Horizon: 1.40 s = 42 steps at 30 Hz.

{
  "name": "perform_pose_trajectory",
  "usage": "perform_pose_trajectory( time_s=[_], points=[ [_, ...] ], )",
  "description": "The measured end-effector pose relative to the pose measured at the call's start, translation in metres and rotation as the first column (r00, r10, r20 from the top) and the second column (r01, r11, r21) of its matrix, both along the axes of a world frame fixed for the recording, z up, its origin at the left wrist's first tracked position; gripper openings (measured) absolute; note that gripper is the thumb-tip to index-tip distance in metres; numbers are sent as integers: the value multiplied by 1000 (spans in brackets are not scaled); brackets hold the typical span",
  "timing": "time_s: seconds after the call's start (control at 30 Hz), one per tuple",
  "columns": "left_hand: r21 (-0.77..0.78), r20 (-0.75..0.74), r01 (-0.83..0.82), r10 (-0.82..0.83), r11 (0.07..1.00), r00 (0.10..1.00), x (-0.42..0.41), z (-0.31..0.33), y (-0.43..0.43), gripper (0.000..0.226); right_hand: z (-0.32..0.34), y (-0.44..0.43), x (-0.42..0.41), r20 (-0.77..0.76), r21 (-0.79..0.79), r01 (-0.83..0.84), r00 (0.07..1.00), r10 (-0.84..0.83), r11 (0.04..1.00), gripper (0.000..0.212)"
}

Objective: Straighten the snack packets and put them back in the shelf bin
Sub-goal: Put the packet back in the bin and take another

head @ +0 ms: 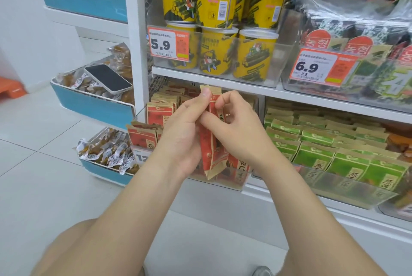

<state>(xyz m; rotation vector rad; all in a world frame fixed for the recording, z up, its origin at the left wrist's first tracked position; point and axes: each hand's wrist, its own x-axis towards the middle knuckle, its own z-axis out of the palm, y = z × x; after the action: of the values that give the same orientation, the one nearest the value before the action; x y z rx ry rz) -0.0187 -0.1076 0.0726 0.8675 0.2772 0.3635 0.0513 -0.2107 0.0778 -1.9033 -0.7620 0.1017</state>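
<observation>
Both hands were up in front of the lower shelf, and the work was plainly mid-stream. The left hand (186, 133) was clamped around a small stack of red snack packets (214, 142), thumb pressed high on the top seal, palm wrapping the stack's left edge. The right hand (236, 124) pinched the same stack from the other side, fingertips closed on its upper right edge, squaring it up by the look of things. So the stack sat between the two palms, upright and edge-on, its bottom corner hanging just below the left wrist.

Behind and under that grip was the clear shelf bin (243, 183), and it was not tidy yet. To the left of the held stack, several red packets in the bin (156, 110) stood in a loose row, and one lower packet (142, 135) leaned forward over the bin's front. Directly behind the hands, more packets were hidden, so their order could not be told.

My read: one handful was close to being straightened but not yet returned, and the leaning packets to the left were waiting their turn. The green packets (316, 155) off to the right of the grip looked orderly already.
</observation>
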Motion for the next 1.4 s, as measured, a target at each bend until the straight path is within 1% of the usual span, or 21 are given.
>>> perform_pose_trajectory(
  time_s=[0.03,0.07,0.17,0.2,0.3,0.37,0.43,0.53,0.57,0.63,0.7,0.77,0.83,0.87,0.9,0.97,1.03,1.13,1.17,1.3,1.4],
  points=[
    [6,-1,-19,19,1000,1000,2,-1,-2,40,0,0,0,-1,-9,17,1000,-17,1000,34],
    [16,-6,-40,40,999,999,3,-1,-4,38,-1,1,0,-8,-10,36,999,-36,999,33],
    [25,-8,-57,57,998,998,5,-2,-8,52,-2,1,0,-60,15,94,994,-93,995,35],
    [30,-10,-60,60,998,998,5,-2,-9,50,-3,1,0,-74,30,104,992,-101,994,35],
    [65,-7,-69,70,995,998,5,-2,-9,29,-3,0,1,-64,87,134,990,-128,987,30],
    [118,-11,-72,74,990,997,5,-4,-7,17,-2,1,1,-54,119,156,987,-150,981,25],
    [170,-5,-69,71,983,997,6,-6,-5,12,-2,1,2,-52,141,174,984,-169,974,23],
    [226,16,-63,61,972,998,6,-7,0,13,-4,-1,4,-50,148,178,984,-172,973,26],
    [255,13,-57,55,965,998,6,-7,2,16,-5,-3,5,-45,146,158,987,-153,977,25],
    [311,-4,-49,53,949,999,4,-8,5,21,-3,-7,5,-52,154,68,997,-61,986,20],
    [341,-15,-69,79,937,997,2,-10,9,18,0,-10,5,-120,140,-35,991,52,990,17],
    [367,-13,-111,124,923,992,1,-11,12,18,4,-12,7,-245,118,-156,952,181,981,15],
    [349,-22,-165,185,922,983,0,-11,16,23,5,-12,8,-366,124,-261,885,288,957,21],
    [322,-36,-184,206,929,978,0,-11,18,23,4,-12,8,-400,133,-286,860,315,949,23],
    [290,-46,-193,215,937,975,-1,-11,19,23,3,-10,9,-409,138,-289,855,320,947,25],
    [235,-54,-200,219,951,974,-2,-9,22,29,-1,-5,8,-374,148,-247,882,285,958,26],
    [283,-60,-186,211,941,976,-4,-7,25,33,-4,-1,7,-307,158,-187,924,228,970,24],
    [422,-46,-172,211,890,976,-8,-7,28,26,-5,2,7,-274,200,-140,942,193,970,24],
    [448,-37,-178,217,876,975,-8,-8,29,24,-5,2,8,-264,210,-140,945,194,968,25],
    [447,-30,-216,256,868,966,-10,-9,31,16,-7,1,12,-233,209,-166,949,214,964,24],
    [463,-30,-233,278,855,960,-11,-9,29,13,-9,2,13,-229,186,-150,954,191,971,24]
  ],
)
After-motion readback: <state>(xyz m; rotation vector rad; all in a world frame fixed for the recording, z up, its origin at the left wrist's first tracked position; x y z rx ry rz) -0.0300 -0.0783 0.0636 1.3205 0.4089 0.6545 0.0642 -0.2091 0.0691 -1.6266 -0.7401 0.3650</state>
